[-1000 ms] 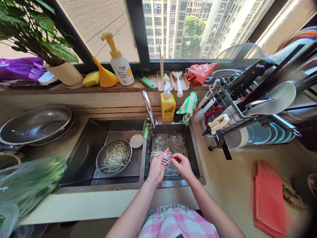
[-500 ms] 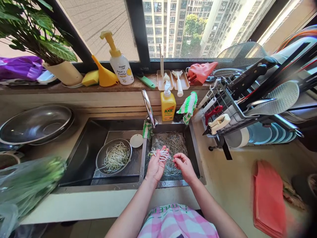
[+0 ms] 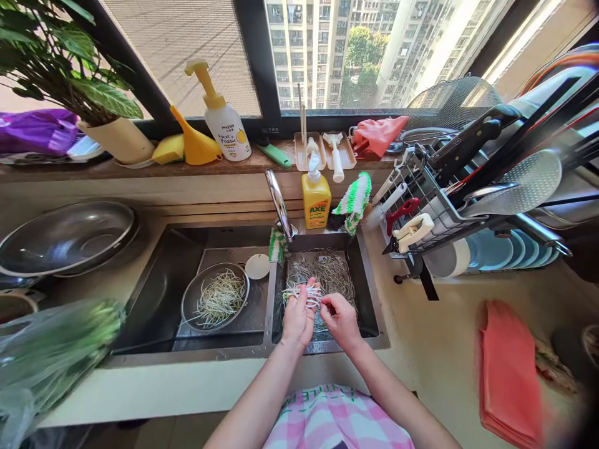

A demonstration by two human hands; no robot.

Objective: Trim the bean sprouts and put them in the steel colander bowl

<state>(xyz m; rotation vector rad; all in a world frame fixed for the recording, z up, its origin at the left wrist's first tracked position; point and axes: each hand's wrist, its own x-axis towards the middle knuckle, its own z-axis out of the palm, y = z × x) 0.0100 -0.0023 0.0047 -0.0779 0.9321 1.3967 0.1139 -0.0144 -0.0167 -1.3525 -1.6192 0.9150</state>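
Observation:
Over the right sink basin (image 3: 369, 293), my left hand (image 3: 299, 318) holds a small bunch of white bean sprouts (image 3: 306, 294) across its fingers, the thumb pressed on them. My right hand (image 3: 340, 321) is close beside it, thumb and forefinger pinched at the root ends of the bunch. Whatever lies in that pinch is too small to make out. Below both hands, a mass of bean sprouts (image 3: 333, 269) lies in water in the basin. In the left basin, a round metal strainer bowl (image 3: 188, 298) contains a heap of bean sprouts (image 3: 221, 298).
A faucet (image 3: 279, 206) rises behind the divider, where a green-and-white cloth (image 3: 277, 244) hangs. A yellow soap bottle (image 3: 316, 201) stands behind the right basin. A utensil rack (image 3: 421, 206) is at right, a wok (image 3: 68, 237) at left. Folded red gloves (image 3: 509, 374) lie on the right counter.
My right hand has moved left, closer to the sprouts in my left hand, and its fingers have curled in more. My left hand has shifted slightly right, still holding the bunch.

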